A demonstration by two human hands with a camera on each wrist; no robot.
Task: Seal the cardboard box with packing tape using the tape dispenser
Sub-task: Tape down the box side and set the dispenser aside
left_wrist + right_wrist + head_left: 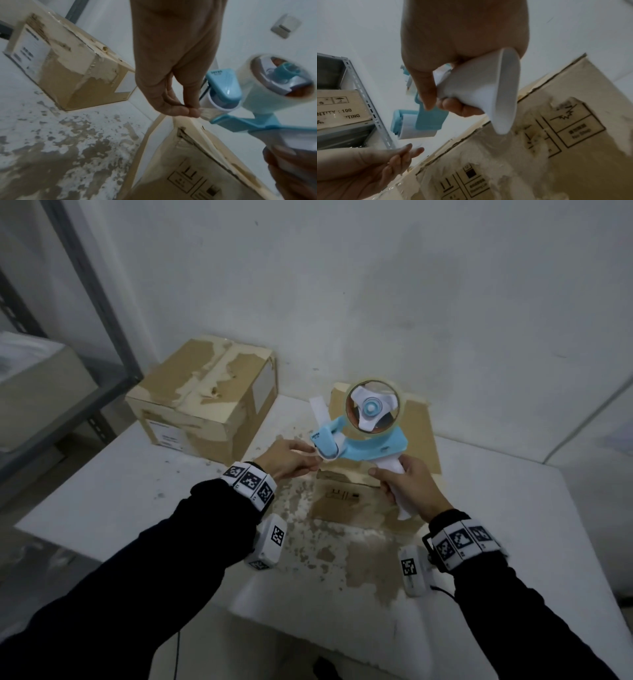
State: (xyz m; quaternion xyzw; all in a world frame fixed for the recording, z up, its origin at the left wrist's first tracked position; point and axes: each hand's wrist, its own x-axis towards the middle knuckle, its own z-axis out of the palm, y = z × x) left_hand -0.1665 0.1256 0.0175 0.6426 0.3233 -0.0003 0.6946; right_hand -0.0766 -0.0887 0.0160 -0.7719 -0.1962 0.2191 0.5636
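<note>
My right hand (394,479) grips the white handle (476,88) of a blue and white tape dispenser (363,440), held up above the worn cardboard box (342,503) in front of me. A clear tape roll (372,409) sits on its hub. At the dispenser's front roller my left hand (308,457) pinches the loose tape end (208,113) between thumb and fingertips. The box's closed top seam (205,146) shows just below that pinch. In the right wrist view the box top (556,135) carries torn paper and printed handling symbols.
A second, larger cardboard box (205,395) stands at the back left of the white, scuffed table (120,501), against the wall. A grey metal shelf (368,108) holding another carton is off to the left. The table edge runs close along the near side.
</note>
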